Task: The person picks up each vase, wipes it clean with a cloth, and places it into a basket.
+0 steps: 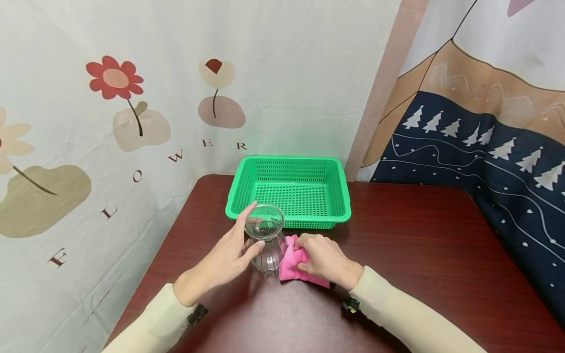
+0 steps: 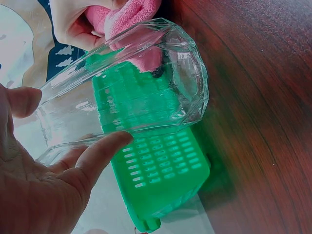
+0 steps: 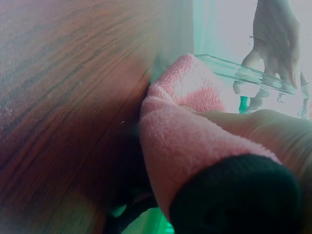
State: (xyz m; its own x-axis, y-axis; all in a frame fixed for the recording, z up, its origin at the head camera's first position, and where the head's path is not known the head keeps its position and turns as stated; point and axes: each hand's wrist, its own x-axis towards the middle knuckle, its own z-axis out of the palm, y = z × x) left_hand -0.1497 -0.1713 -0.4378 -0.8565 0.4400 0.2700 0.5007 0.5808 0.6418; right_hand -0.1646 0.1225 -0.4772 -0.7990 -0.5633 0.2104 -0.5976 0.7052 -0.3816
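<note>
A clear glass vase (image 1: 270,252) with a flared rim and ribbed body stands near the middle of the table, tilted slightly. My left hand (image 1: 222,262) holds it from the left near the neck, thumb on the near side and fingers on the far side. On the vase's right side, my right hand (image 1: 325,256) grips a bunched pink cloth (image 1: 290,267) against the lower body. In the left wrist view, the cloth (image 2: 129,22) shows partly through the glass. Terry-like pile covers the cloth (image 3: 185,131) in the right wrist view, where a dark band crosses the foreground.
A green plastic basket (image 1: 289,221) with perforated sides sits just behind the vase at the table's back edge. The dark red-brown wooden table (image 1: 410,245) extends to both sides. A printed curtain (image 1: 291,73) hangs behind and to the left.
</note>
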